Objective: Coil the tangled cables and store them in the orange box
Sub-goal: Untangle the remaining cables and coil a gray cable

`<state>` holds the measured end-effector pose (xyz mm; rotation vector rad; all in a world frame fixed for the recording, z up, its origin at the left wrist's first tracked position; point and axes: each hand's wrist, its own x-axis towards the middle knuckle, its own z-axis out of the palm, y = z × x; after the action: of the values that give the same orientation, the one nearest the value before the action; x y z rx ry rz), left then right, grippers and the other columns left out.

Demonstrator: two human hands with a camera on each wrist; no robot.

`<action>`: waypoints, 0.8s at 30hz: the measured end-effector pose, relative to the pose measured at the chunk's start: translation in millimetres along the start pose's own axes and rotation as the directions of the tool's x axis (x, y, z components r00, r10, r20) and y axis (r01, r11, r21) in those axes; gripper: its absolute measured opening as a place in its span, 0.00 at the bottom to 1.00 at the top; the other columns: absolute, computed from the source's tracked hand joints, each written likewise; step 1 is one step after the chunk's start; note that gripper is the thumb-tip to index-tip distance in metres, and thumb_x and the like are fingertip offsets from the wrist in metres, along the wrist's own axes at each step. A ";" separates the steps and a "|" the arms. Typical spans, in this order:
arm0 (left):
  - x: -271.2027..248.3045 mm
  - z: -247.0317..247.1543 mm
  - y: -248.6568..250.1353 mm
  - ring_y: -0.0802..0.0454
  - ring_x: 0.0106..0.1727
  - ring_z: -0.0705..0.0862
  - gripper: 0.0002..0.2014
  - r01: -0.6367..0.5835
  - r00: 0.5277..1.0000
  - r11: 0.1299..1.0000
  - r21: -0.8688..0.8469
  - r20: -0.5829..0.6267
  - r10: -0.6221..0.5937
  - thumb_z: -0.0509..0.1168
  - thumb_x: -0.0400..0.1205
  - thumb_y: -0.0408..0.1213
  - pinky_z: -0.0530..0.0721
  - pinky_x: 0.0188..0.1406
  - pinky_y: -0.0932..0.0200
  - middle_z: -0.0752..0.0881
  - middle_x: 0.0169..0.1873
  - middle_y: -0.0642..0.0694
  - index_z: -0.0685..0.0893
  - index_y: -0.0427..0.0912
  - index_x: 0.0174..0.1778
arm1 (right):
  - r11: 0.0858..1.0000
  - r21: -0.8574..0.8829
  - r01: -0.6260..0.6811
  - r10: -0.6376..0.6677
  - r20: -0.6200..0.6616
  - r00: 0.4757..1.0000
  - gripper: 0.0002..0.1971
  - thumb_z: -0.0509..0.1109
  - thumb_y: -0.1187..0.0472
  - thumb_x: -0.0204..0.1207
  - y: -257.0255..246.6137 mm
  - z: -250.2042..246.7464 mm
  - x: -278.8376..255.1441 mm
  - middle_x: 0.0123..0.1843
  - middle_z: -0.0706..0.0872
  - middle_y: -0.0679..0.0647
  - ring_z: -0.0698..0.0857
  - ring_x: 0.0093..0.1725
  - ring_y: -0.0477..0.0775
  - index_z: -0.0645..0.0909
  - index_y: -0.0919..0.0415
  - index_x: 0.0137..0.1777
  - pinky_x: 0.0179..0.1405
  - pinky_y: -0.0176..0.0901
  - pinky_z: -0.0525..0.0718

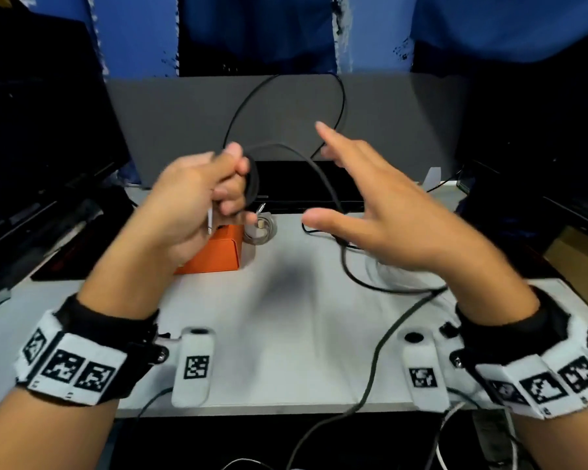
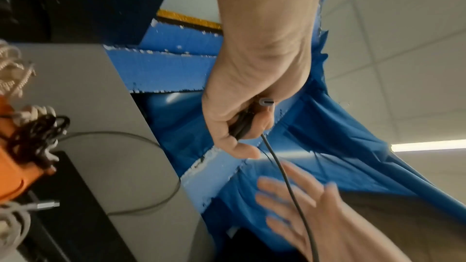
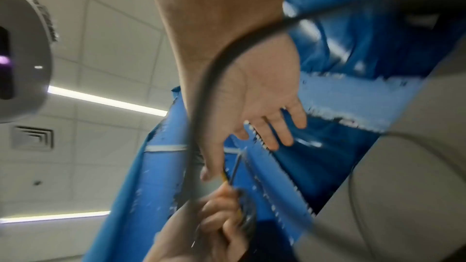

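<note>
Sitting at far left on the table [image 1: 286,334], orange box [image 1: 214,252] with one dark bundle of cable already in it, per the left wrist view; placed close under the working hand, probably so a finished coil drops straight in. Raised above it, left hand [image 1: 197,195] with fingers curled tight round a small black coil [image 1: 253,179], plug end [image 2: 266,103] poking out by the thumb; held up off the table, apparently to keep the loops from snagging. Just right of the box, a pale grey cable [image 1: 260,230] lying wound on the table, not yet stored. Running from the coil in a wide arc over the grey back panel [image 1: 404,123] and down across the table, loose length of black cable [image 1: 350,262], slack and free to be drawn in. At right, right hand [image 1: 370,215] spread wide, fingers straight, gripping nothing; cable crossing its palm in the right wrist view, contact unclear through blur. Likely reaching to sweep the next loop toward the coil.
</note>
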<state>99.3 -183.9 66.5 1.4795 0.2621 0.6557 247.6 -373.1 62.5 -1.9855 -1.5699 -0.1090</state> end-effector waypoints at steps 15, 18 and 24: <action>-19.6 39.3 -19.8 0.57 0.24 0.74 0.17 0.290 0.828 0.898 -0.332 0.557 -0.062 0.54 0.89 0.50 0.84 0.33 0.56 0.69 0.17 0.56 0.78 0.47 0.39 | 0.785 0.618 0.031 0.094 -0.170 0.981 0.23 0.57 0.35 0.86 -19.1 45.2 6.6 0.46 0.90 0.61 0.89 0.47 0.74 0.77 0.55 0.49 0.40 0.78 0.86; -22.1 40.9 -10.5 0.54 0.29 0.80 0.17 0.243 0.891 0.938 -0.249 0.440 -0.113 0.56 0.88 0.48 0.86 0.34 0.56 0.74 0.18 0.53 0.79 0.45 0.37 | 0.773 0.623 0.114 0.059 -0.250 0.966 0.12 0.62 0.47 0.89 -23.9 37.5 5.4 0.42 0.90 0.50 0.91 0.38 0.64 0.80 0.49 0.46 0.36 0.71 0.88; -30.5 41.8 -0.1 0.50 0.35 0.82 0.17 0.173 0.921 0.963 -0.205 0.380 -0.085 0.56 0.88 0.49 0.88 0.39 0.53 0.75 0.22 0.50 0.78 0.43 0.38 | 0.795 0.577 0.185 0.016 -0.325 0.946 0.11 0.65 0.57 0.90 -28.3 28.3 1.2 0.39 0.90 0.49 0.92 0.36 0.61 0.85 0.55 0.48 0.39 0.65 0.89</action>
<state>97.7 -235.6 63.9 1.3122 -0.0108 0.2793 213.9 -354.6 51.2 -1.3178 -1.2748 0.0389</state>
